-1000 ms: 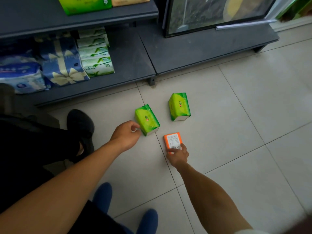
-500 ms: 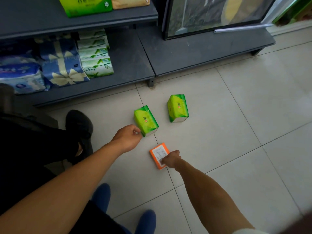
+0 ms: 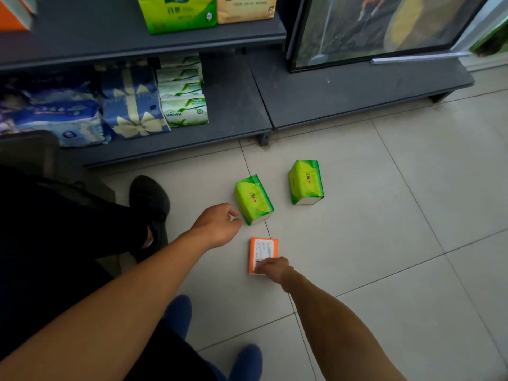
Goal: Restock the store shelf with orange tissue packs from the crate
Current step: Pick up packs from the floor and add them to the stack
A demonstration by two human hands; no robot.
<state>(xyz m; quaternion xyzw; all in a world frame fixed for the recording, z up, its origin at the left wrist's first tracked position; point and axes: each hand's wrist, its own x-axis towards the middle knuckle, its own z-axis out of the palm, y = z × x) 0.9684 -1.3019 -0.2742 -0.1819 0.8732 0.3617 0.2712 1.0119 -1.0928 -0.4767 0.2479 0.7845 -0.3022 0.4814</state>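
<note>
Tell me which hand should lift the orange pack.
Right hand: its fingers already rest on the orange pack. The left hand sits beside the nearer green pack.

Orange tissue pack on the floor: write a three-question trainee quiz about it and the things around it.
1. True or false: the orange tissue pack lies on the floor tiles, label side up.
2. How many green tissue packs lie on the floor?
3. Which hand touches the orange pack? A) left hand B) right hand C) neither

Key
1. True.
2. Two: the nearer green pack by the left hand, and the farther green pack.
3. B: the right hand rests on its near end.
</note>
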